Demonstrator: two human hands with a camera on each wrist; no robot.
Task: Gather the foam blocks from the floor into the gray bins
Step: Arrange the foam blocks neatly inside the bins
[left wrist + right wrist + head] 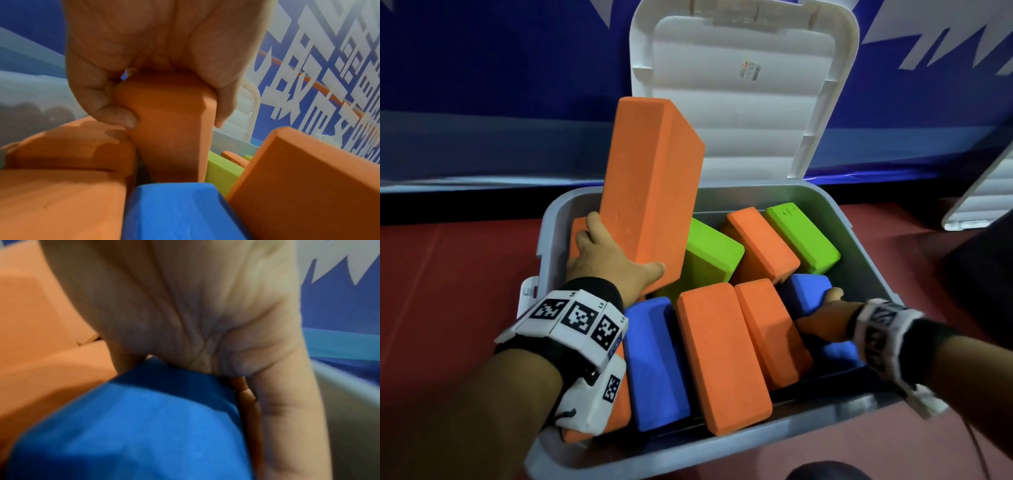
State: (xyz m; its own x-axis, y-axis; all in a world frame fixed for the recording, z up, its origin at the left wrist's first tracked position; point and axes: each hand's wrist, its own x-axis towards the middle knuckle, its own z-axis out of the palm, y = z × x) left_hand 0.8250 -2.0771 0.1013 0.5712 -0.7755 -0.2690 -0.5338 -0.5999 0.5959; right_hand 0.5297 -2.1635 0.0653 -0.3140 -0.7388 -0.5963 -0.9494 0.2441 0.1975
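From the head camera, we're over the gray bin (866,240), white lid (743,96) propped up behind it, red floor (448,291) all round. The left hand (606,257) grips a tall orange block (650,192) by its lower end, thumb on the front face, fingers behind, and it stands tilted at the bin's far-left corner. Around it lie matte foam bricks with rounded edges: orange, lime green and blue, packed on edge. The right hand (825,317) reaches in at the near-right corner, onto a blue block (810,291).

Left wrist camera: the left hand (160,65) wraps the tall orange block (172,129), fingers (115,112) curled one side, thumb the other.

Right wrist camera, blurred: the right hand (195,313) straddles the blue block (133,426), thumb down one side, fingers down the other, holding it beside the bin's wall (349,410).
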